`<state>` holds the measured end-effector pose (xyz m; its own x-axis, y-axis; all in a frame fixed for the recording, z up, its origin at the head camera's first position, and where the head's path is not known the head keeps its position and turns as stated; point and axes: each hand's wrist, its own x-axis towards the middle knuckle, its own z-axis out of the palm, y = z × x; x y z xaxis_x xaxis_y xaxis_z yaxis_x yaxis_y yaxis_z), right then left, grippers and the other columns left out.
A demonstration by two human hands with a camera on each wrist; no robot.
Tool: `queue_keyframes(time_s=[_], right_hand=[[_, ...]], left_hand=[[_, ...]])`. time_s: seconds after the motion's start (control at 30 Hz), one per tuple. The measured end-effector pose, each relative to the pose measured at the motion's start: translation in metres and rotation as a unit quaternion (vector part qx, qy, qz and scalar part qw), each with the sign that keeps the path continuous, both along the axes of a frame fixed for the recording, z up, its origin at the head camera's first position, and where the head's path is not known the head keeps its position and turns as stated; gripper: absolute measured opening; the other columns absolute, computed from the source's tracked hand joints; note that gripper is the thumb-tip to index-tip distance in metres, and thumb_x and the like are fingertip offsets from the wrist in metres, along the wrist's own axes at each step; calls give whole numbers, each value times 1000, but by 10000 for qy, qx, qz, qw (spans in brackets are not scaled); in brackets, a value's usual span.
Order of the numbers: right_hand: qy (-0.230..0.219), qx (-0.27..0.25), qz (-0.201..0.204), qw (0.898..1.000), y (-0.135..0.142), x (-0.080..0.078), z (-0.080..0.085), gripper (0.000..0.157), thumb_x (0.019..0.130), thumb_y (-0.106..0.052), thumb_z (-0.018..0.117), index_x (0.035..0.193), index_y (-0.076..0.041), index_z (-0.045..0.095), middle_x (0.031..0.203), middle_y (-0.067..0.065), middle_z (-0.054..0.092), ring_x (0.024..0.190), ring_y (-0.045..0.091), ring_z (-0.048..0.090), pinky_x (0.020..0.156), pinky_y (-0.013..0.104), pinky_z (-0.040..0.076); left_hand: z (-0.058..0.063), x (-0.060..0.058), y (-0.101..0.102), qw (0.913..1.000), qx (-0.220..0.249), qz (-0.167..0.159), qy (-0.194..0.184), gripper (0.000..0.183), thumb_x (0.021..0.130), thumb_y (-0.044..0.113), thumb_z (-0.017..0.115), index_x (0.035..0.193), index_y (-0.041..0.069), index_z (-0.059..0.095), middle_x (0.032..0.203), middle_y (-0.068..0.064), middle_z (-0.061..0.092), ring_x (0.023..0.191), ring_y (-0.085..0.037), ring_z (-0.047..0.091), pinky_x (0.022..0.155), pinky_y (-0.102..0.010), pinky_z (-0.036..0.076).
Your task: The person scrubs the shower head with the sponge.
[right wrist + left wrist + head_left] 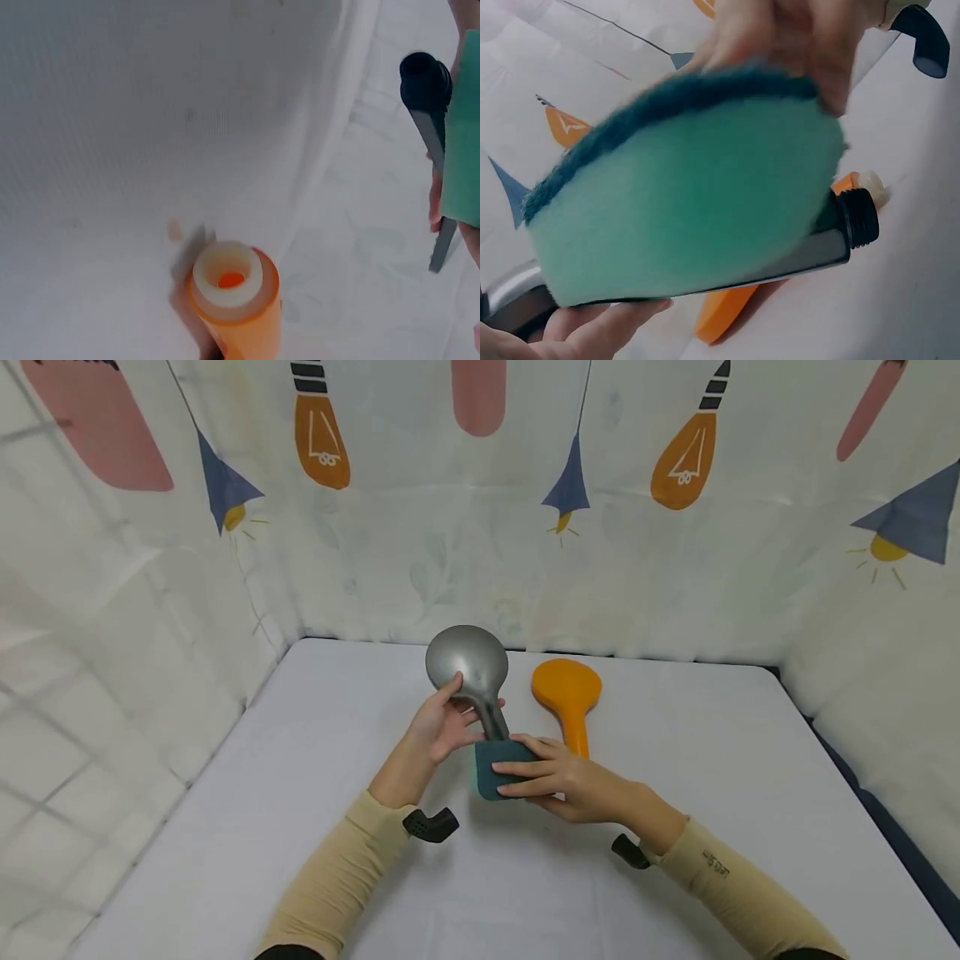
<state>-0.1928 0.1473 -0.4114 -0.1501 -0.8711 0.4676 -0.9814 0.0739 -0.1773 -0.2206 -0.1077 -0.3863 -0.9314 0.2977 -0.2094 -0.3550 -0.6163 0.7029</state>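
The step in hand appears to be scrubbing the silver shower head [467, 660], which is lifted over the table [690, 735] at about 11 o'clock from the sponge [501, 753] as the head view sees it. The left hand [442, 725] grips it by the neck, thumb on top and the fingers partly spread behind. The right hand [564, 783], at 3 o'clock from the sponge, has its fingers wrapped across the dark scrub side, its thumb hidden. The pale foam faces the handle; whether it presses there is hard to tell. The threaded end [861, 217] pokes out past the sponge. At 1 o'clock the orange shower head [567, 685] lies untouched. The next move seems to call for a steady left grip while the sponge strokes along the handle.
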Motion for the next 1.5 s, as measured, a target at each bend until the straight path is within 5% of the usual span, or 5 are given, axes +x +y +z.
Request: queue_keyframes(time_s=[0.27, 0.57, 0.83, 1.0, 1.5], right_hand=[[-12, -449, -399, 9982, -4, -22, 9, 53, 82, 4, 82, 132, -9, 70, 145, 11, 59, 140, 50, 39, 112, 63, 33], [203, -995, -1289, 9864, -16, -35, 19, 51, 83, 6, 80, 131, -3, 69, 145, 17, 56, 139, 55, 39, 108, 63, 39], [865, -197, -425, 9952, -17, -9, 3, 59, 78, 1, 86, 133, -12, 70, 145, 7, 59, 139, 48, 42, 109, 60, 40], [992, 335, -1, 9945, -11, 3, -3, 62, 78, -4, 87, 136, -17, 69, 146, 2, 58, 140, 43, 42, 110, 54, 40], [360, -789, -698, 9938, -8, -18, 1, 56, 81, 3, 82, 134, -6, 68, 146, 12, 57, 140, 51, 39, 110, 62, 37]], left_hand=[[-6, 4, 10, 9958, -650, -482, 433, 61, 113, 39, 27, 160, 7, 7, 140, -18, 42, 96, -15, 67, 80, -33, 56], [-10, 5, 13, 9961, -675, -430, 359, 58, 113, 37, 30, 162, 8, 16, 147, -14, 41, 121, -25, 54, 110, -71, 28], [-5, 1, 0, 9999, 44, 17, 110, 65, 113, 37, 33, 163, 21, -6, 159, -19, 29, 118, -30, 60, 102, -52, 48], [-2, -1, -8, 9989, 455, 53, 95, 68, 112, 36, 38, 163, 26, -7, 164, -17, 26, 129, -36, 54, 112, -73, 20], [-2, 1, -2, 9990, 451, -39, -67, 65, 112, 40, 32, 162, 21, -5, 157, -11, 33, 122, -24, 58, 94, -50, 47]])
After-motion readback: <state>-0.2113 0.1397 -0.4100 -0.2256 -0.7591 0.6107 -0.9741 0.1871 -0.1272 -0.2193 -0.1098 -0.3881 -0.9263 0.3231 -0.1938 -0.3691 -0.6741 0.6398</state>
